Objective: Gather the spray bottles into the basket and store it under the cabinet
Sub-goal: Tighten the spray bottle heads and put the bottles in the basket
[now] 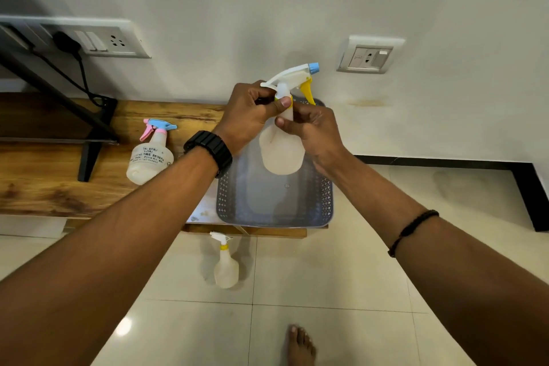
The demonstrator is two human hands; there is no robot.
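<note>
Above the grey perforated basket [274, 205] on the bench [44, 187], I have both grips clenched on the yellow-trigger spray bottle [282, 154], left hand [252, 116] at the collar, right hand [312, 134] on the neck. Its translucent body looks near empty, so I judge it light, thin-walled and slick; the stiff neck is the safest hold

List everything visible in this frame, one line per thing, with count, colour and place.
held spray bottle: 1, translucent white with yellow trigger and blue nozzle, above the basket.
labelled spray bottle: 1, white with pink and blue head, on the wooden shelf.
floor spray bottle: 1, white with yellow collar, on the tiles.
basket: 1, grey perforated, on the shelf's right end.
wooden shelf: 1, brown, along the wall.
black stand: 1, on the shelf.
wall sockets: 2 panels, white and grey.
left hand: wears black watch, grips bottle neck.
right hand: black wrist cord, holds bottle.
bare foot: 1, bottom edge.
</note>
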